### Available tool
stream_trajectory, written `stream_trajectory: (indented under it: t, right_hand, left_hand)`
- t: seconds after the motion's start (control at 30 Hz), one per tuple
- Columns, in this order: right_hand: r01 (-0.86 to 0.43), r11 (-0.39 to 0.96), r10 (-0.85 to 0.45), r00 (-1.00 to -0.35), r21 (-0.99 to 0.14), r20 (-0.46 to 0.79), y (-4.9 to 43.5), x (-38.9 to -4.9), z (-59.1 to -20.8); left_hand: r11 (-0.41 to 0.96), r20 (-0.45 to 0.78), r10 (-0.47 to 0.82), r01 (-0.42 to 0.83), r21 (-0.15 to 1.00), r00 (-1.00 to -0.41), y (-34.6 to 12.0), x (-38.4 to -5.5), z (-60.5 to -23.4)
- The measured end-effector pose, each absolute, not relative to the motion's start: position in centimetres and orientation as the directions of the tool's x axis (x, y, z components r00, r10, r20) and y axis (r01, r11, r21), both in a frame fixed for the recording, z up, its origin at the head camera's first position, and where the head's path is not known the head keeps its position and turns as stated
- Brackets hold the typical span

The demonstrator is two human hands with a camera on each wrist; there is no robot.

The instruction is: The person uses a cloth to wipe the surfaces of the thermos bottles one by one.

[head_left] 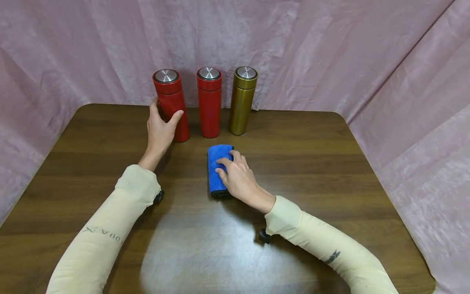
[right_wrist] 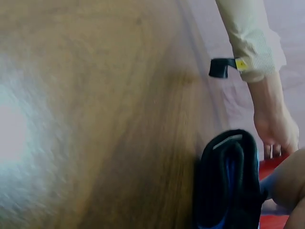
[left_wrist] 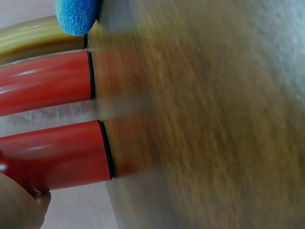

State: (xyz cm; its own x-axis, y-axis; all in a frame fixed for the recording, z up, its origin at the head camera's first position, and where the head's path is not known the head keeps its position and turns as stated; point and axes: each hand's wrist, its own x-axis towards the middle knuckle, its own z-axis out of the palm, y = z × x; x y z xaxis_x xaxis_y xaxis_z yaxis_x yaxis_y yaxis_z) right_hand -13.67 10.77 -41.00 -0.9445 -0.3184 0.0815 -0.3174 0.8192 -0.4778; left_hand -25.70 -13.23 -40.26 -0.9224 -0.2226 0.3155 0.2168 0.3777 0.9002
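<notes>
My left hand grips a red thermos bottle at its middle, thumb on the right side and fingers round the left. That bottle stands at the back left of the table, its silver lid up. In the left wrist view, the lower part of the held bottle shows, with part of the hand at the lower left corner. My right hand is over a folded blue cloth with dark edging, fingers spread and lightly bent at its right half. The right wrist view shows the cloth's dark folded end.
Right of the held bottle stand a second red thermos bottle and a gold one, in a row near the table's back edge. Pink curtains hang behind and beside the wooden table.
</notes>
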Motion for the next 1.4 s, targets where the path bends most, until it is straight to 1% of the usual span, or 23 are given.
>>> stream_trajectory:
  t: [0.13, 0.23, 0.3, 0.4, 0.5, 0.6, 0.73, 0.8, 1.07, 1.27, 1.4]
  right_hand:
    - [-0.323, 0.767, -0.296, -0.945, -0.555, 0.142, 11.3, -14.5, -41.3]
    - [-0.323, 0.742, -0.269, -0.946, -0.587, 0.18, 11.5, -15.0, -41.5]
    - [-0.286, 0.734, -0.231, -0.958, -0.616, 0.169, 11.7, -15.2, -41.5]
    - [-0.158, 0.736, -0.149, -0.986, -0.658, 0.071, 12.0, -15.7, -41.4]
    - [-0.032, 0.748, -0.088, -0.995, -0.663, -0.052, 12.1, -16.4, -41.0]
    - [0.022, 0.765, -0.081, -0.988, -0.643, -0.13, 12.0, -16.9, -40.7]
    - [0.035, 0.777, -0.102, -0.978, -0.628, -0.18, 11.7, -16.9, -40.4]
    - [0.032, 0.772, -0.11, -0.977, -0.635, -0.183, 11.5, -16.8, -40.3]
    - [0.005, 0.678, -0.136, -0.982, -0.735, -0.132, 10.6, -16.6, -39.7]
    - [0.04, 0.662, -0.13, -0.977, -0.748, -0.167, 11.2, -16.1, -39.7]
    - [0.068, 0.602, -0.142, -0.971, -0.795, -0.191, 12.7, -15.2, -39.2]
  left_hand:
    - [0.367, 0.32, -0.23, 0.222, 0.903, -0.919, -13.2, -25.8, -40.0]
    - [0.358, 0.324, -0.232, 0.229, 0.905, -0.917, -13.1, -25.8, -39.8]
    - [0.357, 0.329, -0.232, 0.234, 0.904, -0.915, -13.0, -25.9, -39.7]
    - [0.349, 0.323, -0.232, 0.232, 0.908, -0.917, -13.0, -25.9, -39.5]
    - [0.334, 0.314, -0.24, 0.226, 0.915, -0.919, -13.0, -26.0, -39.4]
    - [0.324, 0.305, -0.249, 0.217, 0.921, -0.919, -13.2, -26.0, -39.3]
    - [0.33, 0.302, -0.253, 0.212, 0.92, -0.919, -13.4, -25.8, -39.4]
    - [0.331, 0.302, -0.254, 0.211, 0.92, -0.919, -13.5, -25.7, -39.5]
    - [0.343, 0.299, -0.24, 0.208, 0.916, -0.924, -13.7, -25.1, -39.2]
    - [0.334, 0.29, -0.213, 0.21, 0.919, -0.933, -13.7, -24.0, -39.1]
    - [0.323, 0.283, -0.203, 0.209, 0.923, -0.937, -13.6, -23.1, -39.0]
